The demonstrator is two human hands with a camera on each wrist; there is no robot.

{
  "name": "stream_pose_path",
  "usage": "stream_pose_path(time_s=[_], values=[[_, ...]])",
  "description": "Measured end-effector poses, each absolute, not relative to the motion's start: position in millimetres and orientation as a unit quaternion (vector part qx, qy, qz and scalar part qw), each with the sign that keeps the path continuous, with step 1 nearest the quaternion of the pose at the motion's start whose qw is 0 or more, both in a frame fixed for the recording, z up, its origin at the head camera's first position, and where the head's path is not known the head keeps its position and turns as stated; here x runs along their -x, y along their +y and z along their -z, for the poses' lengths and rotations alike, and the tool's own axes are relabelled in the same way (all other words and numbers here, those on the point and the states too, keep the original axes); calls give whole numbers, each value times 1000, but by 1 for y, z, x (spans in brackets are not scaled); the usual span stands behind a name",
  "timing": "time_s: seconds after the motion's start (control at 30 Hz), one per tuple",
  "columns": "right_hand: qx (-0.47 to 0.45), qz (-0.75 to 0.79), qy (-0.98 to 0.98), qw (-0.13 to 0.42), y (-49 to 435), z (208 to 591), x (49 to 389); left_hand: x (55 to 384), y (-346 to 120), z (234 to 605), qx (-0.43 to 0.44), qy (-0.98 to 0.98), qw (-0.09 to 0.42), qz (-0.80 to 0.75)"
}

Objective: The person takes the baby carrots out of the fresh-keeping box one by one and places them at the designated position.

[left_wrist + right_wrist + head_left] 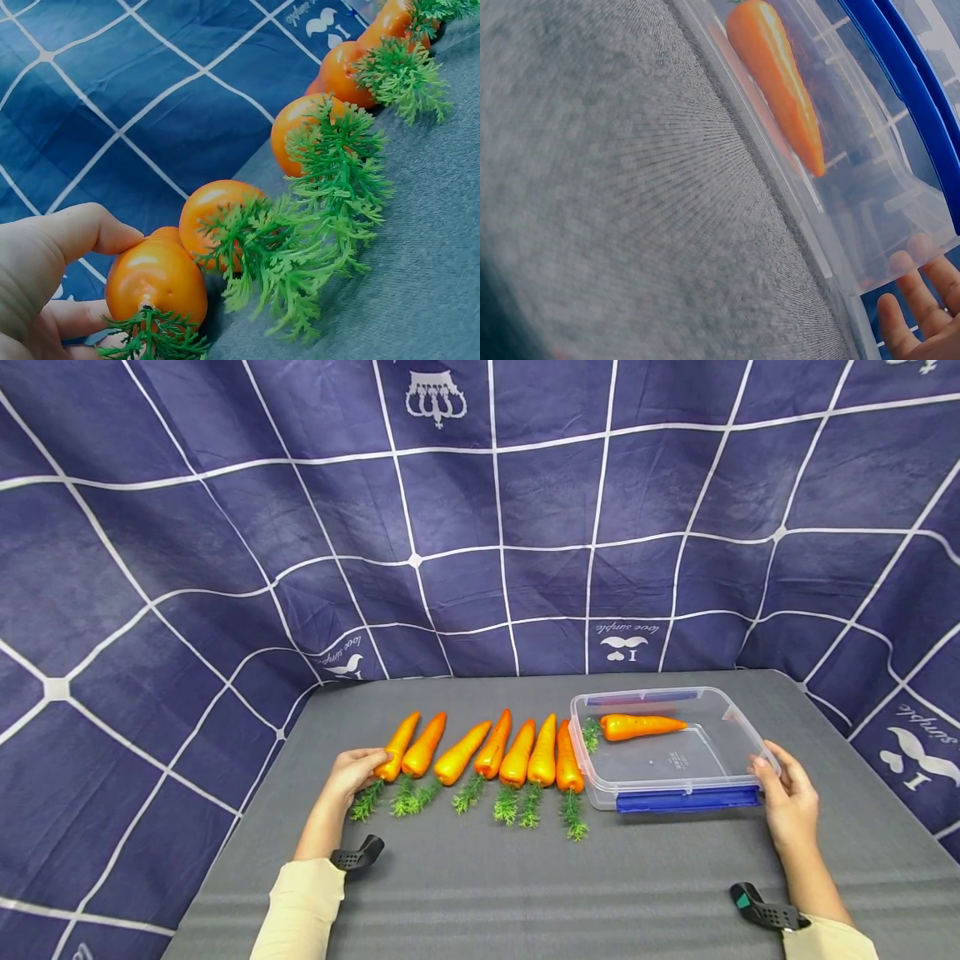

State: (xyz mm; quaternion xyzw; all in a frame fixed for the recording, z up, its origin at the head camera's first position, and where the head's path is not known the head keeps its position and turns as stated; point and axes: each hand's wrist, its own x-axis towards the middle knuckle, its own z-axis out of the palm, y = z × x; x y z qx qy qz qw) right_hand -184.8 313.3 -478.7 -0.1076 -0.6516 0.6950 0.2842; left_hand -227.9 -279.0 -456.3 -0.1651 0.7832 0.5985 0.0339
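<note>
At the left end of a row of orange carrots, my left hand [358, 772] pinches the outermost carrot [397, 747] near its thick end. In the left wrist view that carrot [156, 277] has fingers at its top and side, its green leaves facing the camera. My right hand [791, 793] holds the right end of a clear plastic container [705, 768] with blue clips, thumb at the rim and fingers outside the wall. Inside the container one carrot [643, 727] lies sideways, leaves to the left. The right wrist view shows this carrot [776, 79] through the plastic.
Several more carrots [491, 752] lie side by side on the grey table [525, 893], tips away and leaves towards me. The rightmost carrot [567, 760] is close against the container's left side. A blue curtain with white lines [450, 510] hangs behind the table.
</note>
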Motion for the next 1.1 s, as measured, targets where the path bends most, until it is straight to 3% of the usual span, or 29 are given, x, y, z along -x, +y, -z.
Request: stream_pose_path(time_s=[1.1], values=[[106, -699, -647, 284, 314, 480, 186, 228, -258, 456, 130, 797, 84, -584]])
